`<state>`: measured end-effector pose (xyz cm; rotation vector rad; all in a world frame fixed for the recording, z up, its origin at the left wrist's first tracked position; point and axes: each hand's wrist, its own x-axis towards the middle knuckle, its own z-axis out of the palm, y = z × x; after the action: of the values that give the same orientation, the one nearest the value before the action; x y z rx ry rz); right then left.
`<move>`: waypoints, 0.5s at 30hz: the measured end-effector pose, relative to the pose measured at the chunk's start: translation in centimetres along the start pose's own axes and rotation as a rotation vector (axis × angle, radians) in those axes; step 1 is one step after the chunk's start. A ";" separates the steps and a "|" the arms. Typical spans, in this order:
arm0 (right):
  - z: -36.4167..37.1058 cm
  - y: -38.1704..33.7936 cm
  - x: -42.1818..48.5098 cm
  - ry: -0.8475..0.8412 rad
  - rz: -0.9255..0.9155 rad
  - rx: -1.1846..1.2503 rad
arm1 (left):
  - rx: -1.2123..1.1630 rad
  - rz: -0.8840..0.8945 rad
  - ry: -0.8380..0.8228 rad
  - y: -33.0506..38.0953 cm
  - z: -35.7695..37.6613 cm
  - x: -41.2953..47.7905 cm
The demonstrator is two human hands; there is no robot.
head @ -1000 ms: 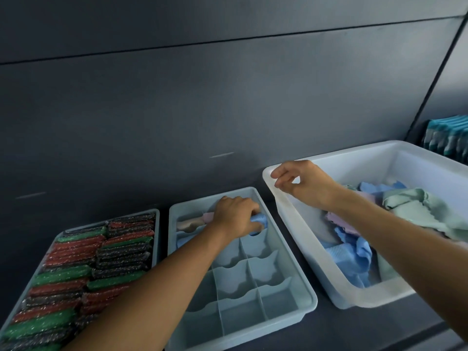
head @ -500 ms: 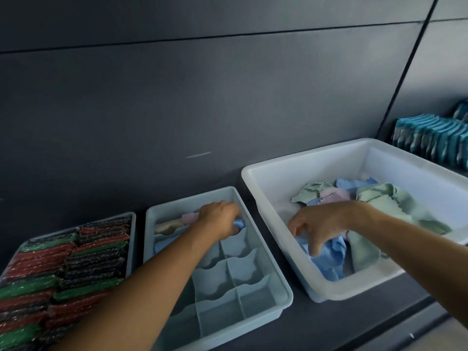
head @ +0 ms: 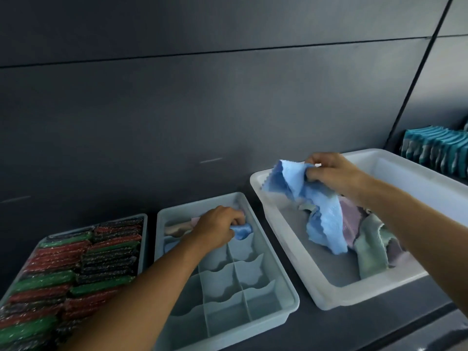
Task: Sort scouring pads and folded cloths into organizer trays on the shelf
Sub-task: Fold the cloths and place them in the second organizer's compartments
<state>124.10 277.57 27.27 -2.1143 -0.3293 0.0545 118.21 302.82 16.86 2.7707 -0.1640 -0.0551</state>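
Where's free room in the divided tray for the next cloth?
Bare: the divided tray's near compartments, between the left hand and front rim; the white bin's floor by its left wall. Crowded: the tray's far row with folded cloths; the scouring pad tray.

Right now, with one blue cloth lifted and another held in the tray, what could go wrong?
The right hand pinches the loose blue cloth by one edge; it may drag the pink cloth out of the white bin. The left hand holds a rolled blue cloth in the divided tray; released, it might unroll.
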 end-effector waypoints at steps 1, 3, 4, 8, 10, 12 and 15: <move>-0.1 -0.7 0.1 0.033 -0.004 0.013 | -0.022 0.003 0.054 0.1 -0.1 -0.2; -0.4 -2.0 0.0 -0.005 0.019 0.050 | -0.230 0.016 0.214 1.3 -1.0 -0.7; -0.5 -2.6 -0.1 -0.047 0.026 0.066 | -0.452 0.005 0.276 2.5 -2.0 -1.3; 0.7 -5.4 -1.1 -0.180 -0.026 0.358 | -1.163 -0.163 0.292 7.0 -6.2 -4.1; 1.6 -6.6 -1.5 -0.263 -0.064 0.544 | -1.355 -0.197 0.263 7.2 -7.2 -5.2; 2.7 -7.7 -2.2 -0.328 -0.100 0.652 | -1.606 -0.163 0.230 7.0 -7.7 -6.3; 4.4 -8.6 -3.2 -0.375 -0.123 0.734 | -1.721 -0.052 0.302 6.7 -8.6 -7.7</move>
<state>118.48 284.73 31.85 -1.3447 -0.5623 0.4359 110.34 300.55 27.46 1.0400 0.0502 0.1454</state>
